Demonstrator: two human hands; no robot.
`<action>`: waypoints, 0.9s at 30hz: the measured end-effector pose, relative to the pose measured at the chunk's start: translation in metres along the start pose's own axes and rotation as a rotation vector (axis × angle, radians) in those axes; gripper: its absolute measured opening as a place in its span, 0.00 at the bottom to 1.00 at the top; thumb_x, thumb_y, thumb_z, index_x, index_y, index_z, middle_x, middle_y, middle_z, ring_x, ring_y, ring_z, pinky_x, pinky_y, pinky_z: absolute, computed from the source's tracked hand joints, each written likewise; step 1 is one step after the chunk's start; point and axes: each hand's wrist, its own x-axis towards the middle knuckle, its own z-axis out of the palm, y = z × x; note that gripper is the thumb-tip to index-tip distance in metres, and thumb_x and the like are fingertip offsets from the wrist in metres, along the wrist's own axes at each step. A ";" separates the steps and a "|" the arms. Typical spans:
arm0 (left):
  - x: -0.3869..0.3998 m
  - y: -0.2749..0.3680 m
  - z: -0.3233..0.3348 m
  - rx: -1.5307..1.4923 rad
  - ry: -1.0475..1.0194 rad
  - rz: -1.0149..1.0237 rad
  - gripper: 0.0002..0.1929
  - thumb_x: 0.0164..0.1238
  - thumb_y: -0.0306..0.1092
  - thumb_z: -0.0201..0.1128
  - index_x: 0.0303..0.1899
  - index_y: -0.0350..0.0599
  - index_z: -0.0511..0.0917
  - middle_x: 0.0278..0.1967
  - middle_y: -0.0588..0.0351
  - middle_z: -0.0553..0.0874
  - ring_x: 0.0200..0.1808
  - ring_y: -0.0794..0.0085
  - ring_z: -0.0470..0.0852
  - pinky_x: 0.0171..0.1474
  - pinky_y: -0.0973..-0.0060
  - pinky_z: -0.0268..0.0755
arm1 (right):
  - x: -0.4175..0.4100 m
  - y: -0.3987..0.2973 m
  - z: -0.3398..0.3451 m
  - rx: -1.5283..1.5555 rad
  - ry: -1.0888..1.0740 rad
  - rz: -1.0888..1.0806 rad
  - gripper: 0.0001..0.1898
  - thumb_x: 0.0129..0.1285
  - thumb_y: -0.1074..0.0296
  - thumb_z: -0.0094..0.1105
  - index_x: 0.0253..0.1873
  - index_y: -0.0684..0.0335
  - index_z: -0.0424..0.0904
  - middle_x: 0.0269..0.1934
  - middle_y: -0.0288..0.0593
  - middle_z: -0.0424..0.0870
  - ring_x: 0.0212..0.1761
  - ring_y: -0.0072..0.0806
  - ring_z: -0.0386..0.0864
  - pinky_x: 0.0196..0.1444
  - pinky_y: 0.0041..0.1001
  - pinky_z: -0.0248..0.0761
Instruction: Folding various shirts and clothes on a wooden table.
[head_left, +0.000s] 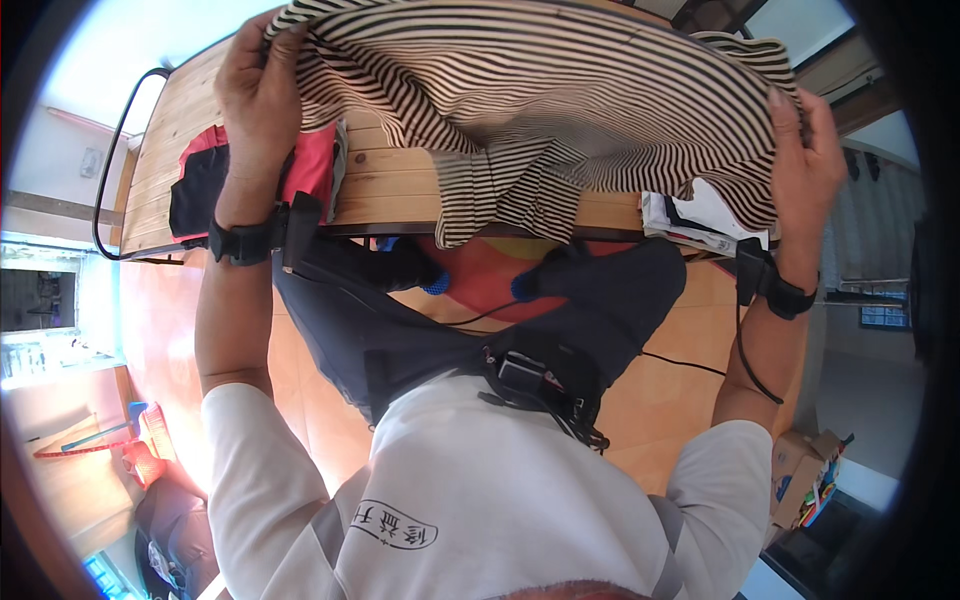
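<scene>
A black-and-cream striped garment (540, 82) is stretched out between my two hands above a slatted wooden table. My left hand (262, 97) pinches its upper left edge, thumb on top. At the right, my right hand (806, 157) grips the other side, with its fingers partly behind the cloth. The middle of the garment sags, and a gathered striped part (510, 187) hangs over the table's near edge. Beneath my left forearm lie folded red and black clothes (202, 176). Under the cloth near my right hand is a stack of white and dark folded clothes (705, 214), partly hidden.
The wooden table (382, 180) has a dark metal edge and a black tube rail (112, 150) at its left end. A black cable (682, 364) runs over the tiled floor. A cardboard box (802, 472) stands at lower right, and red plastic baskets (146, 457) at lower left.
</scene>
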 end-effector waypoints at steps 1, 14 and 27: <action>0.001 0.004 -0.002 -0.008 0.003 0.005 0.12 0.80 0.30 0.61 0.55 0.34 0.81 0.44 0.60 0.88 0.45 0.83 0.83 0.50 0.84 0.75 | 0.002 -0.004 -0.009 0.022 0.057 0.014 0.15 0.73 0.58 0.66 0.53 0.64 0.84 0.39 0.37 0.88 0.40 0.18 0.80 0.46 0.21 0.74; 0.035 0.138 -0.056 0.198 0.078 0.293 0.13 0.77 0.33 0.65 0.54 0.35 0.85 0.46 0.58 0.91 0.47 0.81 0.85 0.54 0.82 0.75 | 0.016 -0.035 -0.115 -0.251 0.337 -0.013 0.20 0.73 0.52 0.64 0.55 0.64 0.84 0.47 0.39 0.88 0.48 0.23 0.81 0.55 0.24 0.71; 0.043 0.045 -0.052 0.445 -0.453 0.166 0.12 0.81 0.31 0.57 0.56 0.37 0.82 0.42 0.56 0.89 0.45 0.80 0.82 0.52 0.80 0.75 | 0.041 0.002 -0.040 0.254 -0.341 -0.235 0.14 0.76 0.57 0.62 0.45 0.64 0.80 0.31 0.26 0.77 0.34 0.10 0.70 0.38 0.16 0.66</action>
